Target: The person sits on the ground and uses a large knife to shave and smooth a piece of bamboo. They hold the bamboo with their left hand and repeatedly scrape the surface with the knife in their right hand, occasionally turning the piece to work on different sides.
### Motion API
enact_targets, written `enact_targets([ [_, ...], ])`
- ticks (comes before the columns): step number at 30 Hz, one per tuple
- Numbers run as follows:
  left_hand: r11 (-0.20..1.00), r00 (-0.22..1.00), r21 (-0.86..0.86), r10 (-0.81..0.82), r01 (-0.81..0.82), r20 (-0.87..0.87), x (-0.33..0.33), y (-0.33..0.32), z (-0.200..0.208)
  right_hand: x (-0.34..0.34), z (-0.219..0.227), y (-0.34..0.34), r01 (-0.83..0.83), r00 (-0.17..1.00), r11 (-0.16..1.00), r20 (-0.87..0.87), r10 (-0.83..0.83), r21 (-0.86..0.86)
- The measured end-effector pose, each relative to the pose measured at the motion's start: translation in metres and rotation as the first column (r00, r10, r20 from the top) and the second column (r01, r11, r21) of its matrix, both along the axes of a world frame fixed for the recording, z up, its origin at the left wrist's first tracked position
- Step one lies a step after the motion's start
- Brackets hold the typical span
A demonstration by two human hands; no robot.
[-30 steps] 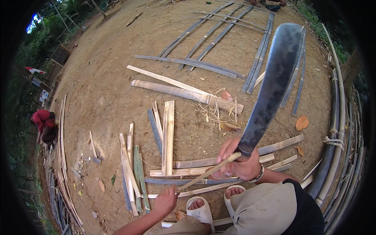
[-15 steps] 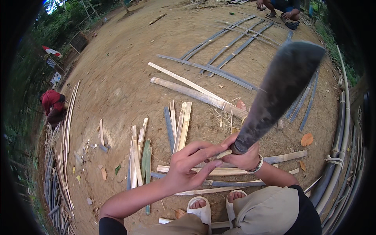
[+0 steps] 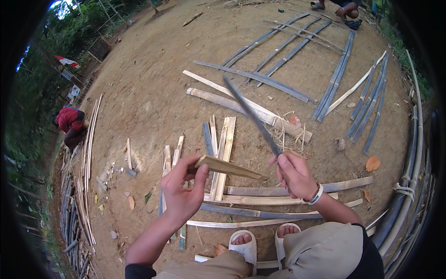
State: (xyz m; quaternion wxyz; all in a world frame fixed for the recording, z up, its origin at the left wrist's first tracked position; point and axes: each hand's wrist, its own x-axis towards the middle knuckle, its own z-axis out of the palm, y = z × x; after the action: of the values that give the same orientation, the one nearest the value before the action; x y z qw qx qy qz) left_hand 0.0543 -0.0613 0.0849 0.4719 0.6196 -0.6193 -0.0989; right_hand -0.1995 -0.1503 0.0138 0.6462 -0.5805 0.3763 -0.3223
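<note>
A short split bamboo piece (image 3: 230, 168) is pinched near one end between the thumb and fingers of my left hand (image 3: 182, 188). Its far end points right, towards the machete. Wrapped round the machete's grip is my right hand (image 3: 296, 176), which hides the handle. The machete's dark blade (image 3: 254, 118) is seen nearly edge-on and slants up to the left. A gap shows between blade and bamboo piece. Below both hands several bamboo strips (image 3: 260, 200) lie crosswise on the ground, in front of my sandalled feet.
Pale split strips (image 3: 225, 156) lie beyond my left hand. A thick bamboo length (image 3: 223, 99) and a lattice of dark strips (image 3: 278, 46) lie farther out. Long poles (image 3: 411, 153) line the right side. One person in red (image 3: 69, 120) bends at left; another (image 3: 346, 10) crouches at far right.
The machete has turned from broadside to edge-on and swung from upper right to upper left. My hands have moved apart, the left one leftwards, and the bamboo piece now shows at length.
</note>
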Motion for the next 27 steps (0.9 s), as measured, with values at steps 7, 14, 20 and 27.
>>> enact_targets([
  [7,0.997,0.971,-0.071,0.034,-0.018,0.238,-0.002,0.015,-0.001,0.009,0.028,0.021,-0.247,0.968,0.939,-0.109,0.227,-0.238],
  [14,0.995,0.940,-0.098,0.043,-0.010,0.338,-0.025,0.039,-0.013,0.010,0.039,0.036,-0.335,0.942,0.835,-0.132,0.309,-0.437],
  [20,0.994,0.913,-0.108,0.031,0.014,0.408,-0.037,0.048,-0.015,0.021,0.027,0.040,-0.356,0.934,0.845,-0.173,0.312,-0.400],
  [27,0.994,0.907,-0.110,0.069,-0.025,0.416,-0.039,0.057,-0.022,0.022,0.027,0.047,-0.375,0.923,0.827,-0.087,0.375,-0.419],
])
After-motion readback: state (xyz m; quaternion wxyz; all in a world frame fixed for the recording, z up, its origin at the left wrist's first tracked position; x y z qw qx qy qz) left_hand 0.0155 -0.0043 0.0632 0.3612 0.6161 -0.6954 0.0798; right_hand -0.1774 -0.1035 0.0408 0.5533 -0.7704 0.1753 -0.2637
